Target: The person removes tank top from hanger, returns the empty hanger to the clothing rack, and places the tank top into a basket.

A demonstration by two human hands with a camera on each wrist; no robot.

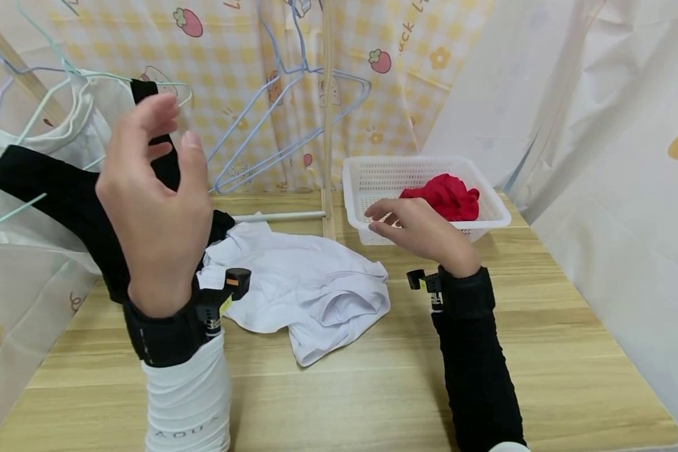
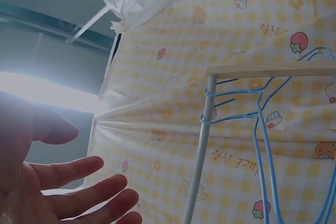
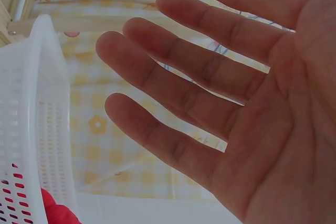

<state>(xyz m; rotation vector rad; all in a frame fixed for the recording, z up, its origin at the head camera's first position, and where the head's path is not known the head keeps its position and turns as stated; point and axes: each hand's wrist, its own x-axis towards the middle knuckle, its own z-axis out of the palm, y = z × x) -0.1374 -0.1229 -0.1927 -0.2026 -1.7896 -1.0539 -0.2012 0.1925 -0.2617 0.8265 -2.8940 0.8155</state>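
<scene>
your fingers are loose on both sides and hold nothing: your left hand (image 1: 152, 213) is raised, spread, just in front of the black garment (image 1: 62, 194) draped on the hangers at far left, its long axis slanting down toward the near right. your right hand (image 1: 424, 229) hovers flat at the near rim of the white basket (image 1: 491, 207), the red cloth (image 1: 446, 196) just beyond its fingertips. the white shirt (image 1: 305, 282) lies on the table between your hands, about as near to either one.

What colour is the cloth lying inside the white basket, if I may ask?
The cloth is red, clearest in the head view.
</scene>
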